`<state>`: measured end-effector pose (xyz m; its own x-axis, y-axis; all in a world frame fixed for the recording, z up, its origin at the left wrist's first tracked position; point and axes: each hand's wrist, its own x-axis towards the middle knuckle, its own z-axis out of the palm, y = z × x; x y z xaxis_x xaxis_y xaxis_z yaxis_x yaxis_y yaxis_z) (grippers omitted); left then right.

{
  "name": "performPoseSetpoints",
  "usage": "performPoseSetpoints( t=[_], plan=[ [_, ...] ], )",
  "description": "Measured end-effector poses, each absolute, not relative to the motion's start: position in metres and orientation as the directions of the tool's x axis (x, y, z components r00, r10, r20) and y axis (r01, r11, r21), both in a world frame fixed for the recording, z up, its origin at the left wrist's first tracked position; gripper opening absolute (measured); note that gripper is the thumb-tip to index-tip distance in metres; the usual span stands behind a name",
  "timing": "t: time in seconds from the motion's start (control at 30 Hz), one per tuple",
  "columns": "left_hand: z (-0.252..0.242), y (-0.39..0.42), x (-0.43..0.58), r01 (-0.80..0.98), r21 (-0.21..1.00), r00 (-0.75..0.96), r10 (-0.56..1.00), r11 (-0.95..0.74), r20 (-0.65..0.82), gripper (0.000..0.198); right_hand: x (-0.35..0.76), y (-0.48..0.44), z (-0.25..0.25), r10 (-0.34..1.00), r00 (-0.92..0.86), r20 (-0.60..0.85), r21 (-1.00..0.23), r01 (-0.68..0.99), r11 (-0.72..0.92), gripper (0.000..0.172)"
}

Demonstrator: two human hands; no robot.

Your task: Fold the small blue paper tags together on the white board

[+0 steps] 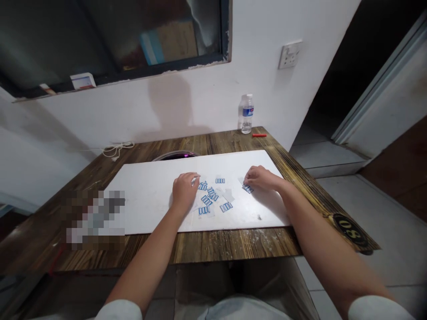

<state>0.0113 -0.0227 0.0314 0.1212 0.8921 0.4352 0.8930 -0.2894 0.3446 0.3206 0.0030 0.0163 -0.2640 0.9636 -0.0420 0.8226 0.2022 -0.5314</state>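
Several small clear packets with blue stripes (pixel 211 198) lie scattered in the middle of a white board (pixel 147 200) on a wooden table (pixel 216 246). My left hand (pixel 184 190) rests at the left edge of the pile, fingers curled and pinched on a small pale packet at its fingertips. My right hand (pixel 262 177) sits at the right edge of the pile, fingers bent down onto a single blue-striped packet (pixel 247 188), pressing or pinching it against the board.
A water bottle (pixel 246 114) and a red stick-like object (pixel 259 135) stand at the table's far right by the wall. A white cord (pixel 116 149) lies at the far left. A round metal rim (pixel 173 155) shows behind the board. A blurred patch covers the table's left front.
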Motion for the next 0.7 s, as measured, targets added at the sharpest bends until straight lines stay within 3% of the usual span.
performPoseSetpoints(
  t=[0.17, 0.37, 0.53, 0.7],
  plan=[
    [0.03, -0.017, 0.002, 0.923, 0.294, 0.138, 0.929, -0.247, 0.345, 0.031, 0.313, 0.001, 0.019, 0.943, -0.327, 0.054, -0.532, 0.79, 0.304, 0.021],
    [0.029, -0.017, 0.003, 0.927, 0.237, 0.232, 0.941, -0.291, 0.247, 0.032, 0.281, -0.007, 0.014, 0.777, -0.579, 0.247, -0.457, 0.637, 0.621, 0.028],
    [0.033, -0.02, 0.006, 0.917, 0.233, 0.277, 0.937, -0.324, 0.212, 0.03, 0.259, -0.021, 0.006, 0.724, -0.67, 0.163, -0.393, 0.629, 0.671, 0.05],
    [0.042, -0.023, 0.003, 0.938, 0.21, 0.226, 0.947, -0.275, 0.23, 0.029, 0.262, -0.02, 0.001, 0.766, -0.626, 0.145, -0.363, 0.687, 0.629, 0.054]
  ],
)
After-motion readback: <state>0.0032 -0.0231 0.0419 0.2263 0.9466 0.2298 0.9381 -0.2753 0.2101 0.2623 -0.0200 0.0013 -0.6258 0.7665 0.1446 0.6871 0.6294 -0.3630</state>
